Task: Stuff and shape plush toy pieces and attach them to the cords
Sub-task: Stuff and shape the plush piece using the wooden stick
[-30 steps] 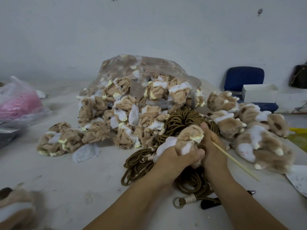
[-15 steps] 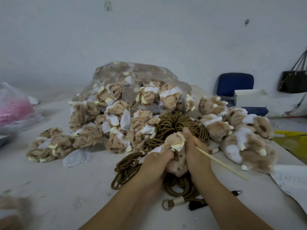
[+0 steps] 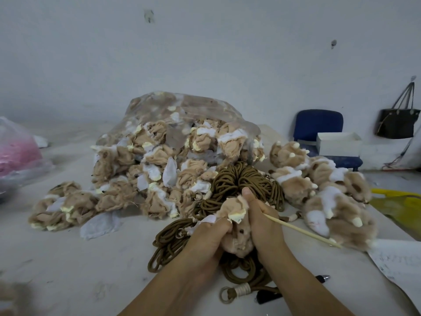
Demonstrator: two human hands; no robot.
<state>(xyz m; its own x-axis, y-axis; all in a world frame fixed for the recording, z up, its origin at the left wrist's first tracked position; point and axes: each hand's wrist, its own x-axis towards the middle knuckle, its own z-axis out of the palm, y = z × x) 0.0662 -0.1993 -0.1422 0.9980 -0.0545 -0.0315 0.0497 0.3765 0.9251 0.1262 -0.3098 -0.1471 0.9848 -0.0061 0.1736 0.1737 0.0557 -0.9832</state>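
Note:
A tan and white plush piece point(image 3: 237, 224) with pale yellow claws is held between both hands at the table's centre. My left hand point(image 3: 208, 236) grips its left side. My right hand point(image 3: 262, 222) grips its right side, thumb up, and also holds a thin wooden stick point(image 3: 300, 230) that points out to the right. Under the hands lies a tangle of brown cords point(image 3: 237, 181), with a ringed cord end point(image 3: 234, 293) near the front edge.
A clear bag spills unstuffed plush pieces point(image 3: 173, 151) behind the cords. Stuffed plush paws point(image 3: 328, 192) lie at the right. A pink-filled bag point(image 3: 16, 156) sits far left, paper point(image 3: 401, 265) and a pen point(image 3: 322, 277) at the right. A blue chair point(image 3: 319, 124) stands behind.
Both hands have pulled the plush piece lower and turned it, so more of its tan body bulges out below between them. The stick stays in my right hand.

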